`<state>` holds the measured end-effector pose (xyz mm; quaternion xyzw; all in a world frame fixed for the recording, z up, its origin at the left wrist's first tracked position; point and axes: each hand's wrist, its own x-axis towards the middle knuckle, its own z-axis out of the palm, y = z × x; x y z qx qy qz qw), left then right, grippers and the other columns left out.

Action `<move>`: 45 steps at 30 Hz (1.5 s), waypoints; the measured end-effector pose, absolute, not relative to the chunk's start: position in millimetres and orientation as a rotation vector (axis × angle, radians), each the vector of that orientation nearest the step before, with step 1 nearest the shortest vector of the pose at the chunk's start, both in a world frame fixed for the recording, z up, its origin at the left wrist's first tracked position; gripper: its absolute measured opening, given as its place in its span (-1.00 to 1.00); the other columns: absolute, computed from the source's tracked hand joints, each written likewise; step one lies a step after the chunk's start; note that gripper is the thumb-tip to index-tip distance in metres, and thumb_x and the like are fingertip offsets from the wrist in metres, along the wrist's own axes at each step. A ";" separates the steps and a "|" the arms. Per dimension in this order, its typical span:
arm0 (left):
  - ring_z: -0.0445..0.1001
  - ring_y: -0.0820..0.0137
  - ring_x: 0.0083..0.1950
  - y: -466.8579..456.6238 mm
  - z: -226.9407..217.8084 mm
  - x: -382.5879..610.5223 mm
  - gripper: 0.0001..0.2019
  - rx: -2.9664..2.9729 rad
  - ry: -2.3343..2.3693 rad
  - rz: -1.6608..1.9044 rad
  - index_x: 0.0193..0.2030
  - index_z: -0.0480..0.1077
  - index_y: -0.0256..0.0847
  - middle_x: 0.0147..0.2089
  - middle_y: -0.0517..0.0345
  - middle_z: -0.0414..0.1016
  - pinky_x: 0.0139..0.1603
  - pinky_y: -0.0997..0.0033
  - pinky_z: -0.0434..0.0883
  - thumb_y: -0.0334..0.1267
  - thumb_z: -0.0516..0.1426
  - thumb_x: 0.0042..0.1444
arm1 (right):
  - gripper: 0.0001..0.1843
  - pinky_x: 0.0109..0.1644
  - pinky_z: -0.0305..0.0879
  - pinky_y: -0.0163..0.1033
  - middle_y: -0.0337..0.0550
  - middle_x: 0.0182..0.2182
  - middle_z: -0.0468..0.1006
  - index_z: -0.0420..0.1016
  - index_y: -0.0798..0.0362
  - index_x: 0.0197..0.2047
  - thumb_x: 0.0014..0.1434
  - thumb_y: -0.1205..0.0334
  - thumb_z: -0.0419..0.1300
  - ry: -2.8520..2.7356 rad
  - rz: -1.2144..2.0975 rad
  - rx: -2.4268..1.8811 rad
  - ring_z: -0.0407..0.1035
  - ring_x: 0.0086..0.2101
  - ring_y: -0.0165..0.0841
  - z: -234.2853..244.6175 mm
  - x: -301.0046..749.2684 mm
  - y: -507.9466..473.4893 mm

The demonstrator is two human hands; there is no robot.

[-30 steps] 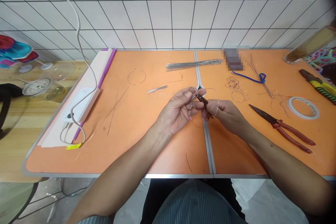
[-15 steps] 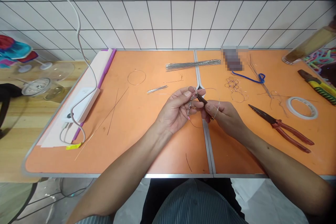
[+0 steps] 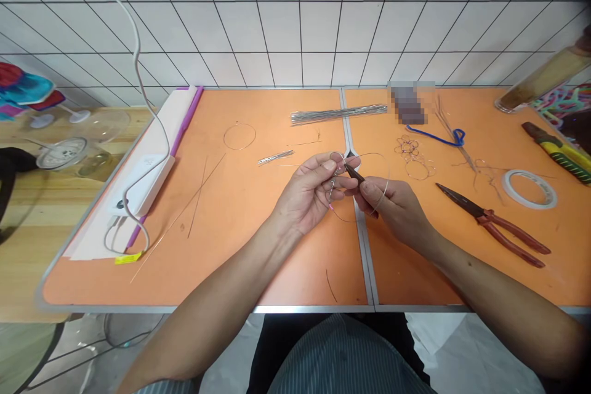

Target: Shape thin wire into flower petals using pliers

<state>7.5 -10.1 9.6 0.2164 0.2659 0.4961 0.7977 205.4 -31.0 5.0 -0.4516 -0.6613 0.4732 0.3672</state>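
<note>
Our left hand [image 3: 308, 194] pinches the wire [image 3: 386, 180] at the stick [image 3: 354, 173] our right hand [image 3: 393, 207] grips, its loop now swung wider.

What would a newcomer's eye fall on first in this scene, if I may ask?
Most likely the bright orange table, and at its middle seam the left hand and right hand held close together, pinching a dark stick and a thin wire that arcs out over the right hand. Next, the red-handled pliers lying to the right of the hands, and the bundle of straight wires near the tiled wall.
</note>
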 end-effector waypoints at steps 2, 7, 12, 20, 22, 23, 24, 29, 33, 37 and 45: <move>0.74 0.42 -0.35 -10.3 9.4 7.7 -0.95 0.469 0.563 1.066 -0.17 0.57 -0.27 -0.02 -0.08 0.78 -0.38 0.59 0.58 -0.42 0.26 0.35 | -0.33 -0.38 0.12 -0.18 -0.25 -0.56 0.32 0.35 -0.01 -0.51 0.47 -0.32 0.15 -1.705 1.194 -1.164 0.18 -0.50 -0.37 5.3 205.2 -32.8; 0.73 0.42 -0.36 -10.0 9.3 7.2 -0.91 0.488 0.537 1.070 -0.18 0.58 -0.29 -0.06 -0.10 0.78 -0.43 0.61 0.55 -0.38 0.24 0.39 | -0.34 -0.37 0.12 -0.18 -0.24 -0.56 0.34 0.38 -0.01 -0.50 0.48 -0.32 0.15 -1.711 1.155 -1.174 0.21 -0.50 -0.37 4.5 206.6 -34.9; 0.73 0.42 -0.37 -8.6 8.5 7.0 -0.95 0.486 0.571 1.085 -0.14 0.57 -0.28 -0.04 -0.11 0.78 -0.45 0.61 0.53 -0.34 0.29 0.37 | -0.37 -0.30 0.30 -0.18 -0.17 -0.49 0.52 0.56 0.02 -0.40 0.49 -0.30 0.15 -1.732 1.190 -1.195 0.41 -0.44 -0.33 1.4 207.9 -30.6; 0.74 0.42 -0.37 -8.2 9.5 5.9 -0.89 0.466 0.546 1.093 -0.16 0.56 -0.28 -0.07 -0.04 0.78 -0.47 0.64 0.54 -0.40 0.20 0.43 | -0.38 -0.25 0.32 -0.20 -0.15 -0.46 0.58 0.63 0.04 -0.37 0.50 -0.28 0.16 -1.721 1.218 -1.155 0.45 -0.39 -0.33 -0.3 206.4 -29.1; 0.74 0.41 -0.37 -8.6 10.0 6.1 -0.91 0.473 0.556 1.089 -0.16 0.56 -0.28 -0.07 -0.05 0.78 -0.49 0.64 0.51 -0.40 0.22 0.41 | -0.37 -0.26 0.30 -0.21 -0.16 -0.48 0.56 0.62 0.05 -0.37 0.50 -0.28 0.16 -1.713 1.225 -1.152 0.44 -0.40 -0.34 0.1 206.3 -30.0; 0.74 0.41 -0.38 -8.7 10.2 6.4 -0.92 0.476 0.563 1.087 -0.16 0.55 -0.28 -0.07 -0.06 0.78 -0.49 0.64 0.51 -0.39 0.23 0.40 | -0.38 -0.26 0.30 -0.21 -0.16 -0.47 0.57 0.62 0.05 -0.36 0.50 -0.28 0.16 -1.710 1.224 -1.145 0.44 -0.40 -0.34 0.0 206.3 -30.2; 0.73 0.41 -0.38 -8.8 10.2 6.7 -0.93 0.477 0.570 1.084 -0.16 0.55 -0.28 -0.06 -0.06 0.78 -0.50 0.64 0.50 -0.39 0.25 0.39 | -0.38 -0.26 0.30 -0.21 -0.16 -0.47 0.57 0.63 0.05 -0.36 0.50 -0.28 0.17 -1.709 1.221 -1.138 0.44 -0.40 -0.34 -0.2 206.4 -30.2; 0.73 0.41 -0.38 -8.4 9.0 8.0 -0.96 0.485 0.579 1.087 -0.16 0.55 -0.27 -0.08 -0.04 0.77 -0.51 0.63 0.48 -0.37 0.28 0.36 | -0.38 -0.28 0.27 -0.22 -0.17 -0.49 0.56 0.63 0.05 -0.35 0.51 -0.27 0.15 -1.706 1.208 -1.131 0.42 -0.42 -0.36 -2.2 206.9 -29.1; 0.73 0.41 -0.38 -8.6 8.0 8.2 -0.95 0.500 0.563 1.087 -0.16 0.56 -0.26 -0.06 -0.05 0.77 -0.51 0.63 0.50 -0.35 0.30 0.35 | -0.38 -0.29 0.30 -0.23 -0.18 -0.48 0.54 0.63 0.05 -0.34 0.51 -0.29 0.16 -1.680 1.250 -1.121 0.42 -0.43 -0.37 -2.6 206.6 -29.9; 0.74 0.40 -0.37 -9.2 8.0 8.1 -0.94 0.501 0.548 1.087 -0.17 0.56 -0.27 -0.08 -0.08 0.78 -0.50 0.63 0.52 -0.35 0.31 0.35 | -0.36 -0.37 0.24 -0.24 -0.18 -0.48 0.51 0.58 0.05 -0.41 0.49 -0.30 0.17 -1.648 1.278 -1.086 0.34 -0.47 -0.40 -3.3 205.6 -31.9; 0.75 0.39 -0.37 -10.5 8.2 8.4 -0.95 0.511 0.510 1.084 -0.19 0.58 -0.26 -0.20 0.03 0.76 -0.51 0.67 0.53 -0.38 0.29 0.36 | -0.35 -0.40 0.11 -0.22 -0.24 -0.52 0.41 0.47 0.03 -0.47 0.50 -0.26 0.17 -1.650 1.215 -1.098 0.24 -0.49 -0.42 -5.3 206.7 -35.8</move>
